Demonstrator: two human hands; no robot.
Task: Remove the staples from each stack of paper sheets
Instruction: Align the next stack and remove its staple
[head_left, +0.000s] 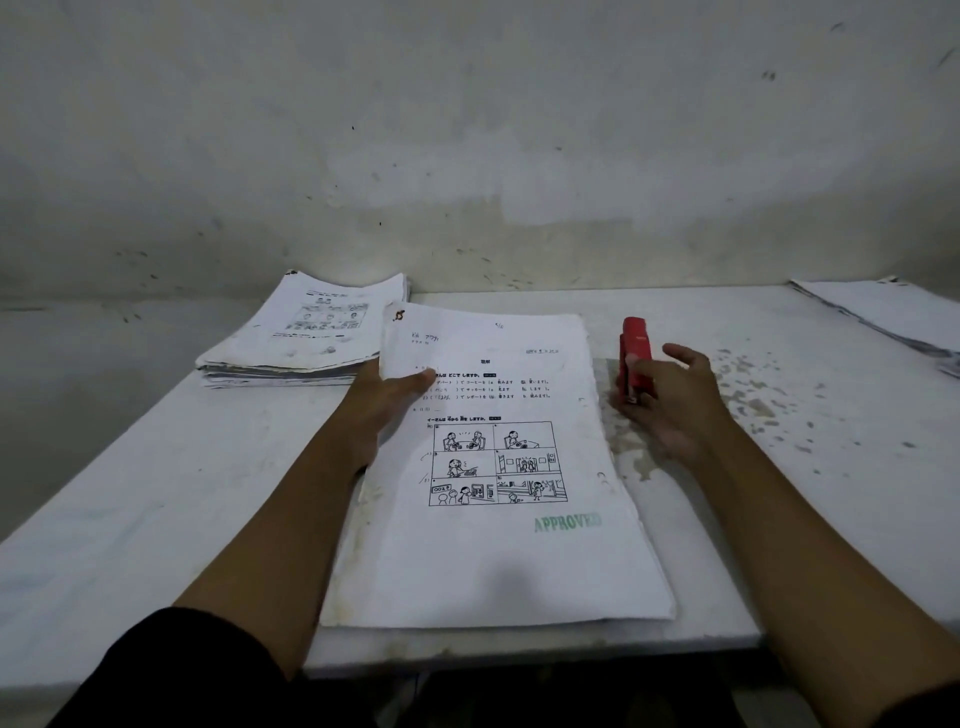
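Note:
A stapled stack of printed sheets with cartoon panels and a green APPROVED stamp lies in front of me on the white table. A dark staple shows at its top left corner. My left hand pinches the stack's upper left edge, thumb on top, lifting that corner a little. A red stapler lies just right of the stack. My right hand is at the stapler's near end, its fingers loosely curved and touching it; whether they grip it is unclear.
A thick pile of worn printed papers sits at the back left against the stained wall. More papers lie at the far right edge. The table's right part is speckled with chipped paint. The front edge is close to my body.

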